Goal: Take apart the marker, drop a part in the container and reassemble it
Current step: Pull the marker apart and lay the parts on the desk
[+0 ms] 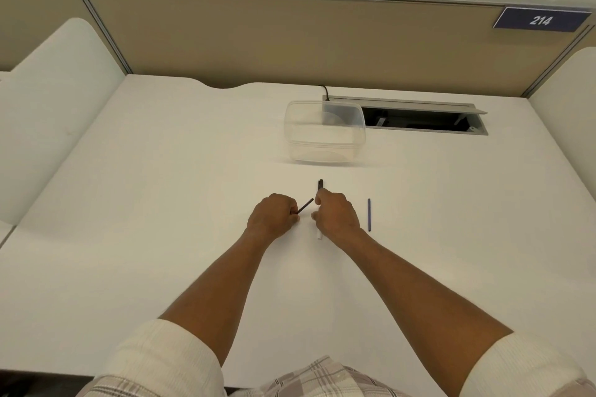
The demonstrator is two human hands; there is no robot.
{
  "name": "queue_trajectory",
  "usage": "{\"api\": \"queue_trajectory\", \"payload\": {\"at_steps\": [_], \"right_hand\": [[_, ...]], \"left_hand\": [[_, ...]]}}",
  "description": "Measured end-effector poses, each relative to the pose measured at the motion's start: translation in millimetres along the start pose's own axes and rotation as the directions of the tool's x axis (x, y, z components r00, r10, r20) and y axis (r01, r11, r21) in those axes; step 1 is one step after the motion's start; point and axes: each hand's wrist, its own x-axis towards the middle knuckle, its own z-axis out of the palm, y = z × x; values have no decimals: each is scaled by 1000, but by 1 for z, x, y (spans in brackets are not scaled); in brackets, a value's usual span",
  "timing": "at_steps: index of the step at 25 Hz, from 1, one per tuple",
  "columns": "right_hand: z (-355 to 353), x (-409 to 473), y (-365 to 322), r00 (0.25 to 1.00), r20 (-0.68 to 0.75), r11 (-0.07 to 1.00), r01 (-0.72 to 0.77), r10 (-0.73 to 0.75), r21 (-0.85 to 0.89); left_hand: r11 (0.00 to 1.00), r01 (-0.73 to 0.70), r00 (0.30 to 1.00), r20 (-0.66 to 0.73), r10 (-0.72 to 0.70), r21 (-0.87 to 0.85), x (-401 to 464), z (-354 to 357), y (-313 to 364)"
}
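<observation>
- The white desk point(161, 203) fills the room in front of the person, with a tan partition point(290, 42) along its far edge and a blue plate reading 214 point(541, 20) at far right.
- A cable hatch point(419, 121) is sunk in the desk at the far side, right of centre.
- The clear plastic container point(324, 134) stands open just left of the hatch, overlapping its left end, well beyond the hands.
- Both forearms reach out straight from rolled white sleeves, converging near mid-desk.
- The right hand point(337, 214), knuckles up, has its fingers curled around the marker body point(320, 185); the dark tip sticks out on the far side and a white end shows on the near side.
- The left hand point(274, 214) is fisted, its fingertips pinching a thin dark rod point(305, 206) that angles up and right toward the marker, not touching it.
- A thin blue stick point(369, 214) lies on the desk just right of the right hand.
</observation>
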Motion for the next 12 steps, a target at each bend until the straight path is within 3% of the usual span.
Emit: {"api": "queue_trajectory", "payload": {"at_steps": [5,12], "right_hand": [[-4,7,-2,993,-94,995,81,-75,57],[-7,18,2,977,-89,979,184,-192,-88]], "left_hand": [[984,-91,996,-6,92,150,9,0,6],[971,-123,988,-68,139,203,21,0,8]]}}
